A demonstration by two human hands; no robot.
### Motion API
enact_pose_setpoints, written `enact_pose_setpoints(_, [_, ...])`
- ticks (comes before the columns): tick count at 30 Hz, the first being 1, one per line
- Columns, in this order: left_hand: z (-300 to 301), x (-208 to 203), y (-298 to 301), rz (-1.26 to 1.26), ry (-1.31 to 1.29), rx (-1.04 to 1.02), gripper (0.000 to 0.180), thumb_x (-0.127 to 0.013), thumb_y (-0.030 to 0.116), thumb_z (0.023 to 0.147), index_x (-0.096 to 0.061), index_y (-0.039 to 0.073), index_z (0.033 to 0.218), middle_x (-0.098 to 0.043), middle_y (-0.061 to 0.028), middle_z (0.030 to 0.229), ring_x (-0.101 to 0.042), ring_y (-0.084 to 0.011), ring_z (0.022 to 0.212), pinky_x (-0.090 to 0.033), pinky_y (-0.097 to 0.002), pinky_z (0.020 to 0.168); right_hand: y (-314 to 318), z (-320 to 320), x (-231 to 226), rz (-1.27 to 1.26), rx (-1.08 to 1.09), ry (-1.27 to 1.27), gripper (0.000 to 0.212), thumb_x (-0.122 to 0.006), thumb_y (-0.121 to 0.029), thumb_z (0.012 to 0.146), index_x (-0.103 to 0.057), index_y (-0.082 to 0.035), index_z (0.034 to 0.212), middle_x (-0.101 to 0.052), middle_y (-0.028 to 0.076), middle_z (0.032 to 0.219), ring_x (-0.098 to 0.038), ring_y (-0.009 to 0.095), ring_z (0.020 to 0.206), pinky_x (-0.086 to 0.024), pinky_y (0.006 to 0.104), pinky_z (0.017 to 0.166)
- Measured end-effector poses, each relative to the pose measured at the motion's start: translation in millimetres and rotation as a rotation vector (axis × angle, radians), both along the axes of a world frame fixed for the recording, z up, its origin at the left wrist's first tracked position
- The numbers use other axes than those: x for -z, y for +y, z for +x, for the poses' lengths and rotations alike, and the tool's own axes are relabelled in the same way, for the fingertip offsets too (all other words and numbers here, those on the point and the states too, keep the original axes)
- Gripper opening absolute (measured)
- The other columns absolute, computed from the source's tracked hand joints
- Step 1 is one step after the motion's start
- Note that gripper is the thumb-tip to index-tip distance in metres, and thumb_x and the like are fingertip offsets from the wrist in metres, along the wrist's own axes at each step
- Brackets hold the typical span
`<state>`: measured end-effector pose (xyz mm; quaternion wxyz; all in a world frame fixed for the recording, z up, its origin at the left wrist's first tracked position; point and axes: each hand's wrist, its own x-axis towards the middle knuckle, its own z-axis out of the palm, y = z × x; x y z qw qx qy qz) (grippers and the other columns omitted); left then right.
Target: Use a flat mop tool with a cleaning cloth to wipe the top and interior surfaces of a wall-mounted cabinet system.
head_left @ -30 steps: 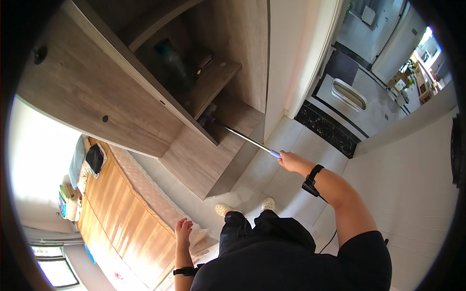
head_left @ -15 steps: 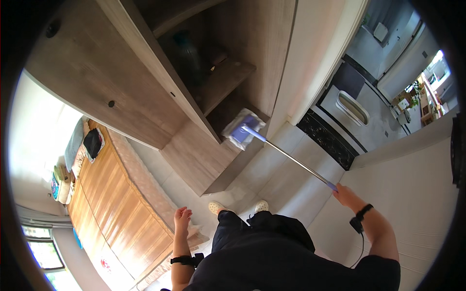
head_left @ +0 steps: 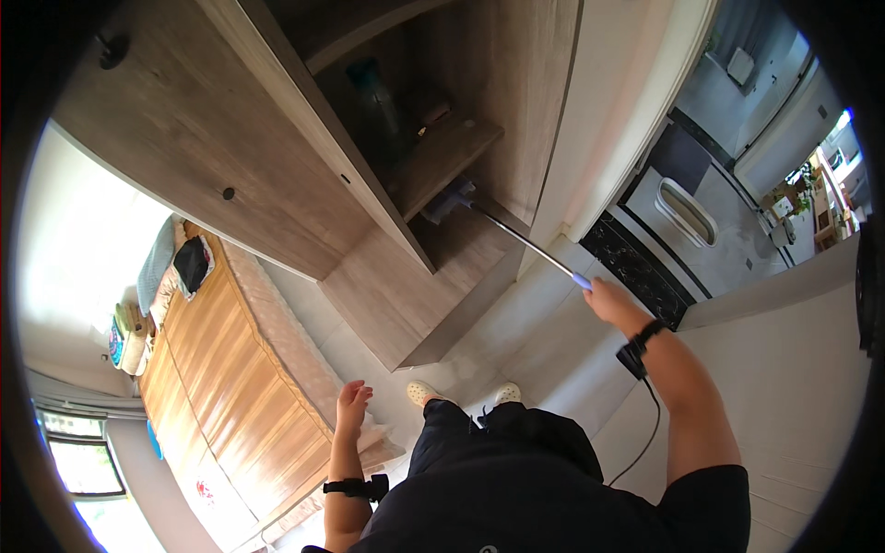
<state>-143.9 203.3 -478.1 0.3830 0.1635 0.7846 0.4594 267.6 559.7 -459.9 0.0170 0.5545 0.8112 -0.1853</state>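
Note:
My right hand point(head_left: 616, 304) is closed around the purple grip end of a small flat mop point(head_left: 525, 241) with a thin metal pole. The purple mop head point(head_left: 449, 200), with its pale pad, is inside the bottom compartment of a wooden cabinet point(head_left: 387, 324), beneath a short shelf point(head_left: 454, 164). That shelf partly hides the head in shadow. Beside the bed, my left hand point(head_left: 352, 405) hangs in the air with loosely bent fingers and holds nothing.
A bed point(head_left: 249, 378) with a wooden-slat mat lies on the left, a dark cloth point(head_left: 192, 264) at its far end. Dim items, one a tall bottle-like thing point(head_left: 373, 92), stand above the shelf. At the right, a dark stone threshold point(head_left: 636, 267) leads to another room.
My right hand has moved forward and left, pushing the mop head from the cabinet's front edge deeper into the bottom compartment. My left hand stays free beside the bed. The view has shifted slightly.

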Motion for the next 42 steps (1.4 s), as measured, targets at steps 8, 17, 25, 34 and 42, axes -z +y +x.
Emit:
enact_pose_setpoints(8, [3.0,4.4,-32.5,-0.054,-0.021,-0.170,0.025,-0.053,0.017,0.080,-0.050,0.006,0.102,-0.060,-0.0030,0.085,-0.055,-0.0120,0.080,-0.040,-0.0245,0.067,38.7,-24.8,2.4,-0.026,0.062,-0.109,0.032,-0.046,-0.031,0.083,-0.052,0.000,0.089,-0.060,0.018,0.085,-0.058,0.035,0.081,-0.046,0.0423,0.070])
enact_pose_setpoints(17, [15.1,27.5,-30.0,0.001,-0.041,-0.094,0.024,-0.053,0.016,0.081,-0.051,0.005,0.102,-0.060,-0.0028,0.083,-0.055,-0.0113,0.077,-0.040,-0.0230,0.064,-23.4,89.7,41.1,-0.025,0.059,-0.069,0.030,-0.051,-0.030,0.081,-0.051,0.000,0.085,-0.059,0.020,0.078,-0.057,0.038,0.074,-0.046,0.0457,0.065])
enact_pose_setpoints(25, [39.2,34.0,19.4,0.044,0.073,0.183,0.023,-0.051,0.012,0.081,-0.050,0.002,0.102,-0.060,-0.0066,0.085,-0.056,-0.0133,0.078,-0.043,-0.0244,0.068,-122.0,177.4,10.3,-0.112,0.192,-0.161,0.029,-0.050,-0.029,0.083,-0.048,0.000,0.080,-0.058,0.021,0.073,-0.056,0.038,0.068,-0.045,0.0461,0.060])
enact_pose_setpoints(34, [65.5,38.7,47.6,0.070,0.100,0.339,0.024,-0.054,0.011,0.080,-0.051,-0.001,0.101,-0.061,-0.0093,0.083,-0.057,-0.0145,0.077,-0.045,-0.0252,0.071,-150.6,163.8,4.8,-0.219,0.114,-0.031,0.030,-0.049,-0.028,0.084,-0.048,0.002,0.078,-0.057,0.023,0.070,-0.055,0.040,0.064,-0.044,0.0461,0.056])
enact_pose_setpoints(42, [69.4,43.7,47.3,0.044,0.144,0.440,0.024,-0.054,0.011,0.081,-0.050,-0.001,0.100,-0.061,-0.0094,0.084,-0.057,-0.0146,0.079,-0.045,-0.0254,0.072,-120.8,121.0,51.6,-0.175,0.037,0.064,0.025,-0.051,-0.024,0.082,-0.049,0.001,0.080,-0.058,0.021,0.071,-0.056,0.038,0.067,-0.045,0.0462,0.058])
